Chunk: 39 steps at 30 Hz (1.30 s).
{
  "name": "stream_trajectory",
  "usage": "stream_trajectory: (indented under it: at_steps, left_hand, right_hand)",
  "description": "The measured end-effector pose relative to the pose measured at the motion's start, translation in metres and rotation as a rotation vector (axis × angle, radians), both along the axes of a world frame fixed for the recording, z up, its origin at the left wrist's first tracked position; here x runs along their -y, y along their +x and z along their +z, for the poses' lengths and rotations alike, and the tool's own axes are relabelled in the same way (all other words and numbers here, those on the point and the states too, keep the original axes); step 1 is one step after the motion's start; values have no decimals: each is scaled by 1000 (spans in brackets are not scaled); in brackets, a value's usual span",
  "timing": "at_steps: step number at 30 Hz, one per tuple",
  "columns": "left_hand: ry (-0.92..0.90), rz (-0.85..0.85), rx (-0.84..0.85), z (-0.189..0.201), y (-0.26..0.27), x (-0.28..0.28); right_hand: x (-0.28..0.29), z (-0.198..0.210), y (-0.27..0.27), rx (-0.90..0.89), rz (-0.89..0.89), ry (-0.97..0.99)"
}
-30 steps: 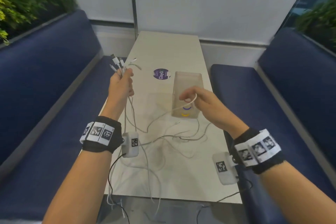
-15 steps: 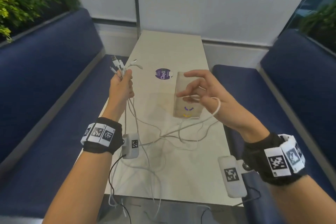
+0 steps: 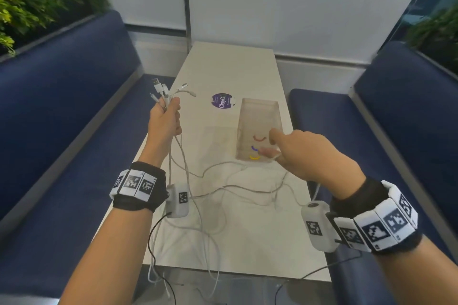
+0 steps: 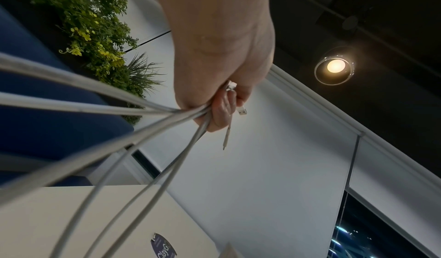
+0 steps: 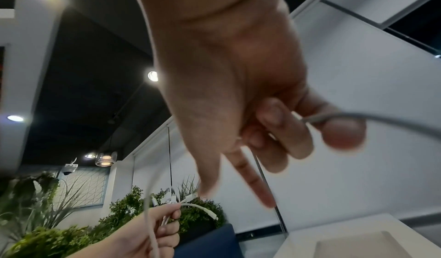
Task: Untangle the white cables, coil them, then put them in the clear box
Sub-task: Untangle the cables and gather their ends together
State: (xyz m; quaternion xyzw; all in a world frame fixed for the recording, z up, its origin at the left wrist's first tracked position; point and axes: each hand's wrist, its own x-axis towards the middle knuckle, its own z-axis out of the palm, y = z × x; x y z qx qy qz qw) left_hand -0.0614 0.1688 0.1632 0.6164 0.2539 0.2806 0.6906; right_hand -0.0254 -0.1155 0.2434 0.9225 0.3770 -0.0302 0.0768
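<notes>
Several white cables (image 3: 235, 190) lie tangled on the pale table (image 3: 230, 69). My left hand (image 3: 164, 119) is raised over the table's left edge and grips a bundle of their plug ends (image 3: 163, 89); the strands fan down from the fist (image 4: 222, 63) as grey lines (image 4: 119, 130). My right hand (image 3: 297, 153) hovers at the near right corner of the clear box (image 3: 259, 116). In the right wrist view its thumb and a curled finger (image 5: 286, 130) pinch one cable (image 5: 381, 118), with the index finger stretched out. The box stands upright and looks empty.
A round purple sticker (image 3: 222, 100) sits left of the box. Blue benches (image 3: 62, 131) (image 3: 371, 143) flank the narrow table, with plants (image 3: 37, 2) behind and a wall at the far end. Some cable loops hang over the near table edge (image 3: 210, 275).
My right hand lifted a cable up beside the box half a second ago, then came back down to the box's near right corner. The left hand stayed put with its bundle.
</notes>
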Motion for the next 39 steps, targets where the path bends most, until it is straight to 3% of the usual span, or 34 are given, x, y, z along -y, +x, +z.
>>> stream_trajectory:
  at_steps: [3,6,8,12,15,17,20,23,25,26,28,30,34,39]
  left_hand:
    - [23,8,-21,0,-2,-1]
    - [14,17,-16,0,-2,-2]
    - [6,9,-14,-1,-1,0]
    - [5,-9,-11,-2,-1,2]
    - [14,-18,-13,-3,-1,4]
    - [17,-13,-17,-3,-1,4]
    - [18,14,-30,0,-1,3]
    - [10,48,-30,2,-3,-1]
    - [17,56,-26,3,-5,-4]
    - [20,61,-24,3,-7,-5]
    - [23,74,-23,3,-10,-8]
    - [25,78,-24,2,-12,-10]
    - [23,72,-35,-1,-14,-12]
    - [11,39,-44,-4,-18,-13]
  right_hand:
    - [6,-8,6,-57,4,-42]
    - [5,-17,11,9,77,22]
    - [1,-20,12,-18,174,235]
    - [-4,-2,-2,-284,244,747]
    - [-2,13,-10,-435,246,923]
    - [-1,16,-13,-556,226,870]
    - [11,3,-15,-728,210,469]
    - [30,-24,-16,-1161,219,55]
    - [42,-47,-5,-1351,165,105]
    - [47,-62,6,-1308,101,217]
    - [56,-103,31,-929,-69,417]
    - [61,-147,48,-616,-144,455]
    - [43,-211,47,-454,-39,387]
    - [-6,-217,55,-230,154,254]
